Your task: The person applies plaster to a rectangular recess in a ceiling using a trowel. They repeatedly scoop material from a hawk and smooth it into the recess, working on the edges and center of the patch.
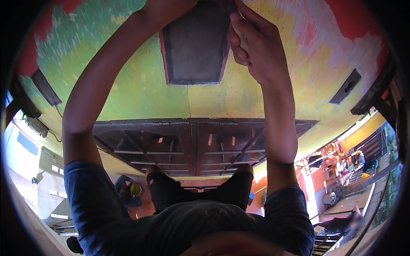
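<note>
Both my arms reach up to a wall (230, 100) streaked with green, yellow and red paint. My right hand (259, 47) is closed around the pale handle of a tool (241, 37), beside the right edge of a dark recessed panel (194, 55). The working end of this tool is lost in shadow at the upper edge, so its kind does not show. At the panel's upper left is my left hand (173, 5), its fingers cut off by the frame.
Dark-framed glazed shutters (194, 147) lie below the painted wall. Small dark vents sit at the left (46, 87) and right (346, 86). Far below on the left, a person (124, 187) is near a yellow-green round thing (135, 189). Cluttered furniture (335, 164) stands down at the right.
</note>
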A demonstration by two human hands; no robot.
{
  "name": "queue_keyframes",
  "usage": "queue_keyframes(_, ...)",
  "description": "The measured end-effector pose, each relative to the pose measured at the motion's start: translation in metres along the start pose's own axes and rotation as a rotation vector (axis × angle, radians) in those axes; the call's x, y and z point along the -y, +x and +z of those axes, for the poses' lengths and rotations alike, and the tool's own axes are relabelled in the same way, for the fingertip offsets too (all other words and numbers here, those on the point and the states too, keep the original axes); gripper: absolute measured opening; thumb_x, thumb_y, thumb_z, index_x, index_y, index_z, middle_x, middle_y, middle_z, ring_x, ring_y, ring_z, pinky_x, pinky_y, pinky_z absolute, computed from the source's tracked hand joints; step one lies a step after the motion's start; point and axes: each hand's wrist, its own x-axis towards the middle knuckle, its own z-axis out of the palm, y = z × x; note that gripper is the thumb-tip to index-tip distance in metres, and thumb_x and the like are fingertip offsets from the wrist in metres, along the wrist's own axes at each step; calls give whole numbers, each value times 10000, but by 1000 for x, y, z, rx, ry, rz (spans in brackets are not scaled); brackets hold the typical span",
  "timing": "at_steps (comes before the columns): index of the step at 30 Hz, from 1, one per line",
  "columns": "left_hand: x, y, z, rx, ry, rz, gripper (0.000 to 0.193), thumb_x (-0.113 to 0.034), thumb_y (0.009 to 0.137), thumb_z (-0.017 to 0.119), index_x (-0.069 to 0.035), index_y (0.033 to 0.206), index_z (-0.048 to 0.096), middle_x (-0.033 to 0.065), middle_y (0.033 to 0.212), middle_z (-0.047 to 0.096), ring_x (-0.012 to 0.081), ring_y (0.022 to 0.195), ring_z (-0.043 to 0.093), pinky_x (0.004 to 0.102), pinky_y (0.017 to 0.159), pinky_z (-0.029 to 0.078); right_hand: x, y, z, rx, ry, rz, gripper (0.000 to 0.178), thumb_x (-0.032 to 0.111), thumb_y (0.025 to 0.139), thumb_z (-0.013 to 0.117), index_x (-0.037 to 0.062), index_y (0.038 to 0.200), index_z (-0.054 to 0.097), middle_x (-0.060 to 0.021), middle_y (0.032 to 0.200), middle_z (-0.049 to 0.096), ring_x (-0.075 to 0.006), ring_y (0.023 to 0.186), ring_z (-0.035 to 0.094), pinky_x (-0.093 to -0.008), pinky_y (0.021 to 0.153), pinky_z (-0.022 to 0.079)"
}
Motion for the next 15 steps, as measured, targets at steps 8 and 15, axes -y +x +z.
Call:
queue_keyframes(8,1,-6,3,58,-52,-79,116,-20,834,671,-61,942,689,109,892,725,309,784,727,410,678,601,0,2,2,-50,-14,-6,528,155,1099,508,125,1610,377,42,652,440,-49,480,345,-233,412,287)
queue_keyframes(15,2,-6,5,20,-12,-43,138,-14,822,670,-64,948,693,106,875,720,311,790,723,410,673,597,3,-1,2,-32,-38,-10,518,146,1099,500,122,1604,388,35,658,434,-45,484,348,-224,407,280)
